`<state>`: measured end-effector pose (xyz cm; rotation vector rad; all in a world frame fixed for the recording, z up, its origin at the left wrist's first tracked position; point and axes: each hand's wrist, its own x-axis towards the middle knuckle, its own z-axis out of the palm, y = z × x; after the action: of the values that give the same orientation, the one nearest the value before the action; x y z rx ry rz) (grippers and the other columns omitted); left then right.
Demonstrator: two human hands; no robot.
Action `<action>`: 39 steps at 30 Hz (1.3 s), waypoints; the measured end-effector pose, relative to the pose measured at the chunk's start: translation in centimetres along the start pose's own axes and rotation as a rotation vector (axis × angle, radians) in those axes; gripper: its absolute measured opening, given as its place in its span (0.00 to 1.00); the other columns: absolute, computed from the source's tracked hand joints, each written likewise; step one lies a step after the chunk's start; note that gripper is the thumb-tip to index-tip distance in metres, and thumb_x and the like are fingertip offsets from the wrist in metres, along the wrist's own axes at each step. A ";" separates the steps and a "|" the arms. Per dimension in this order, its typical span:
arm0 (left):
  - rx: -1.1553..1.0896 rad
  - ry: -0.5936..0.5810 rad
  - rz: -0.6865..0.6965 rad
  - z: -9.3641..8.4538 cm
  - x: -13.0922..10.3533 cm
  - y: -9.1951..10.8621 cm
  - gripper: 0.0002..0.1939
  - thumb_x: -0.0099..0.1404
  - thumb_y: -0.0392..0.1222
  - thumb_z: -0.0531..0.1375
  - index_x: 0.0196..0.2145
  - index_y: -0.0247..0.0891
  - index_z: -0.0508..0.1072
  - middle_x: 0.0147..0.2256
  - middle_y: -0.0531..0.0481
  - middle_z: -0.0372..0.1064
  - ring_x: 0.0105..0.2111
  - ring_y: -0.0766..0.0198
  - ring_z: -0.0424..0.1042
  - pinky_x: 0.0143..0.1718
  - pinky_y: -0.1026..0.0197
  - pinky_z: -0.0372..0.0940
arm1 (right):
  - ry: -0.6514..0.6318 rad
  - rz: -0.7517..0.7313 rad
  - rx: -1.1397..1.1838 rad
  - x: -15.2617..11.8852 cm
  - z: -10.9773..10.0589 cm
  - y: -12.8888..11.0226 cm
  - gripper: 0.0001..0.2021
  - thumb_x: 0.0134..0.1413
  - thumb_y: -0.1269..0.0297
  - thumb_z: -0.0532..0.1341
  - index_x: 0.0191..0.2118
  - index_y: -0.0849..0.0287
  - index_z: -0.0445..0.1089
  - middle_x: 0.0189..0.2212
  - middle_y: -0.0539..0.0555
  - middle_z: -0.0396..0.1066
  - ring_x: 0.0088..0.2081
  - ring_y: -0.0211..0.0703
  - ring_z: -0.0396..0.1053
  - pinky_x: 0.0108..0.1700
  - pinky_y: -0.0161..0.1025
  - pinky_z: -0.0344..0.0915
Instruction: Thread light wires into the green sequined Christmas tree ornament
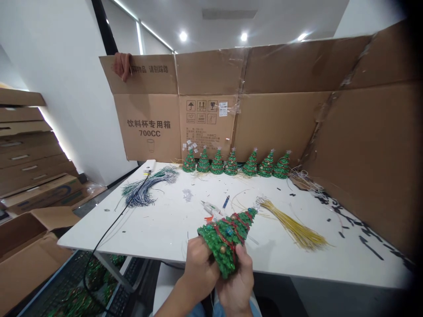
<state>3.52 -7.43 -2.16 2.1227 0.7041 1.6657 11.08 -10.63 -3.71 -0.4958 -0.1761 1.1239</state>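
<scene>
A small green Christmas tree (224, 240) with red garland and gold and blue baubles is held tilted above the table's front edge, its tip pointing up and to the right. My right hand (239, 277) is wrapped round its lower side, thumb pressed on the branches. At the tree's base my left hand (200, 264) is closed, knuckles up; its fingertips are hidden behind the base. Just beyond the tree lie a white pen-like tool (211, 208), an orange piece (209, 219) and a blue pen-like stick (226, 202).
Several finished-looking trees (217, 163) stand along the cardboard wall (277, 119). A bundle of yellow wires (294, 224) lies on the right, dark green and blue wires (145, 187) on the left. Black scraps (370, 233) litter the right edge. A black cable (112, 224) hangs off the left.
</scene>
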 end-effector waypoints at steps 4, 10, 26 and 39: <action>0.007 -0.008 0.008 0.0 0.0 -0.1 0.11 0.70 0.39 0.58 0.29 0.40 0.77 0.27 0.50 0.78 0.27 0.62 0.74 0.30 0.62 0.62 | -0.014 -0.005 -0.024 0.1 0.0 -0.2 0.26 0.49 0.54 0.71 0.55 0.50 0.74 0.36 0.51 0.81 0.41 0.51 0.80 0.53 0.54 0.74; -0.005 -0.016 0.013 0.1 0.0 -0.2 0.11 0.69 0.38 0.59 0.29 0.40 0.77 0.26 0.49 0.77 0.26 0.62 0.75 0.30 0.62 0.62 | 0.001 -0.015 -0.047 0.1 0.1 -0.4 0.33 0.51 0.54 0.70 0.63 0.49 0.68 0.39 0.51 0.82 0.44 0.52 0.80 0.53 0.52 0.75; -0.121 -0.065 -0.016 -0.1 0.5 -0.5 0.09 0.67 0.35 0.59 0.29 0.39 0.76 0.27 0.49 0.77 0.28 0.62 0.74 0.32 0.62 0.62 | -0.021 -0.008 -0.053 0.0 0.3 -0.7 0.39 0.53 0.56 0.69 0.69 0.44 0.59 0.55 0.52 0.77 0.50 0.49 0.78 0.51 0.45 0.75; -0.129 -0.057 -0.029 0.0 0.4 -0.3 0.09 0.68 0.36 0.59 0.30 0.39 0.77 0.28 0.48 0.78 0.29 0.61 0.76 0.33 0.61 0.64 | -0.027 -0.039 -0.052 0.1 0.3 -0.6 0.36 0.53 0.57 0.69 0.68 0.44 0.62 0.50 0.51 0.79 0.46 0.50 0.78 0.52 0.49 0.74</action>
<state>3.49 -6.98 -2.02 2.0512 0.5905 1.5851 11.51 -10.70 -3.19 -0.5213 -0.2376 1.0908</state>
